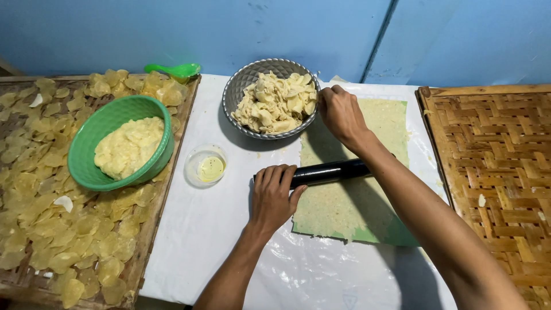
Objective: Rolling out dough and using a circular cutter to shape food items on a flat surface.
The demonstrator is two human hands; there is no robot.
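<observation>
Lower centre of frame: left hand [272, 198] lay palm-down, fingers curled over the left end of the black roller [327, 172]. Roller's long axis ran left–right across the frame, slightly raised toward the right, resting on the flattened dough sheet [367, 206]. The right forearm crossed over the roller's right end and hid it. The left hand was the one on the roller; the right was off it, further up.

Dough sheet sat on a green mat [396, 235], its long side running near to far, on the plastic-covered counter [218, 229]. Bare counter lay left of the sheet and below its near edge.

Centre: small clear cup [205, 166] with yellowish liquid, well left of the roller's end.

Upper centre: right hand [340, 112], closed, fingertips at the rim of the metal bowl [241, 86] of pale dough pieces; whether it pinched anything could not be told.

Left: green bowl [86, 143] of yellow mash on a tray of thin chips [51, 229]. Right: woven tray [493, 161], just beside the mat's edge.
</observation>
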